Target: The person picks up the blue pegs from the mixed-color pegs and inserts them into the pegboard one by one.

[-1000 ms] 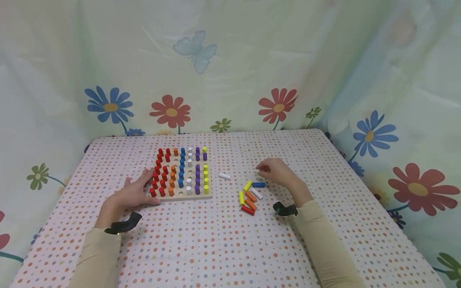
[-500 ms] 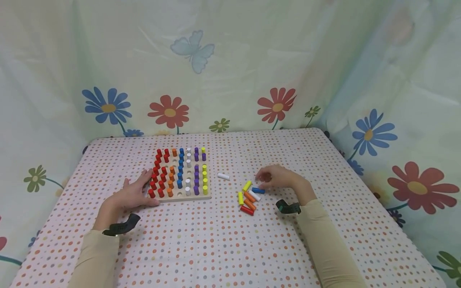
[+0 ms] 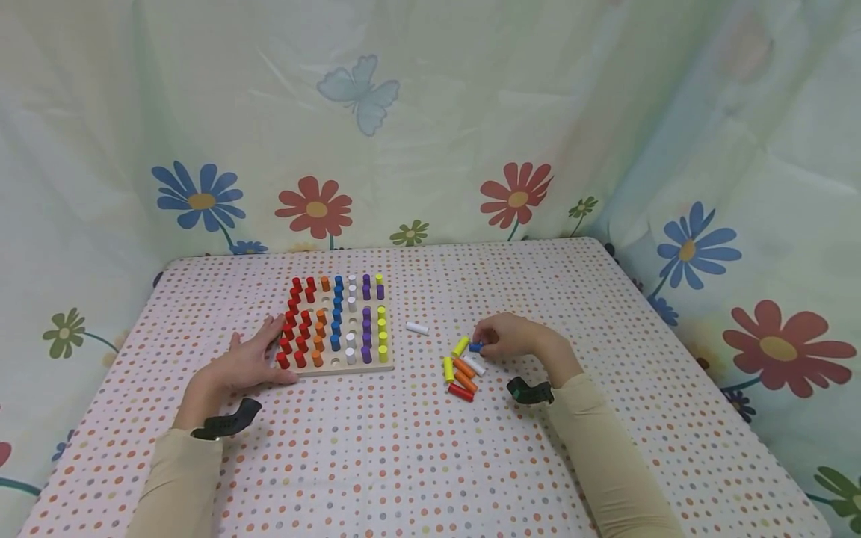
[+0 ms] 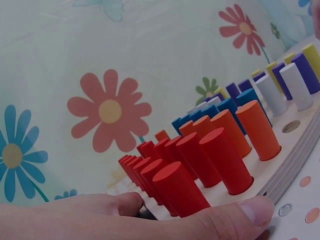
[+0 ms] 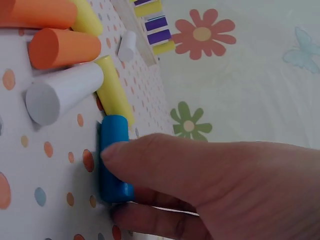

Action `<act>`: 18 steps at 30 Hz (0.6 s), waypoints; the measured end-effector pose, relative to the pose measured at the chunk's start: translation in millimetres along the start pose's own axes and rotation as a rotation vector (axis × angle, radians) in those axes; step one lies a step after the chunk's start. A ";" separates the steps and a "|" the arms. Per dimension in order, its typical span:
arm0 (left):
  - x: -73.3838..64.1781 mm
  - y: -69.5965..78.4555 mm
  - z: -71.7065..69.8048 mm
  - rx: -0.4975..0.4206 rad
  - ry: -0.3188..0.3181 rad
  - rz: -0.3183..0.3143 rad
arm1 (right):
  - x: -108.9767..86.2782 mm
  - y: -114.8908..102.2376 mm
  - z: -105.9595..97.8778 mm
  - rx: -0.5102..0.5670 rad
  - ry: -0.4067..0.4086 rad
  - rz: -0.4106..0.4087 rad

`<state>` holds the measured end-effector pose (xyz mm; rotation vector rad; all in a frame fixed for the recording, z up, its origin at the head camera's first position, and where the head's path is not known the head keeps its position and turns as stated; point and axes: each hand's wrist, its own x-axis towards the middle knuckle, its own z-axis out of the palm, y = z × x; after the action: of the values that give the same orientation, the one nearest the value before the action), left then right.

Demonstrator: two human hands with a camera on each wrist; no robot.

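Observation:
A wooden pegboard [image 3: 363, 368] stands left of centre, with rows of red, orange, blue, white, purple and yellow pegs upright in its holes. My left hand [image 3: 245, 362] rests against its near left corner, the thumb along the front edge beside a red peg [image 4: 227, 160] and the fingers along the left side. Right of the board, my right hand [image 3: 516, 335] pinches a blue peg [image 5: 115, 129] close over the tablecloth. In the right wrist view the thumb lies across that peg; the other fingers are partly hidden beyond it.
Loose pegs lie beside the right hand: yellow [image 3: 448, 369], white [image 3: 474, 365], orange [image 3: 465, 381] and red [image 3: 460, 391]. A separate white peg [image 3: 418, 328] lies nearer the board. Several board holes, such as this hole [image 4: 291, 126], hold no peg. A flowered curtain surrounds the table.
My right hand has come down onto the blue peg and taken hold of it, shifting it slightly. The left hand stays at the board's corner.

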<state>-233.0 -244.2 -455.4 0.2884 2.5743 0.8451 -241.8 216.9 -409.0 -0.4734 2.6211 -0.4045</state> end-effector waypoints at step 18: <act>-1.2 0.9 0.1 -0.002 0.001 -0.004 | 5.5 3.4 1.8 -0.022 0.091 0.033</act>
<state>-231.9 -243.8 -454.5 0.2829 2.5739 0.8460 -246.5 217.4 -413.8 -0.4273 2.7200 -0.3952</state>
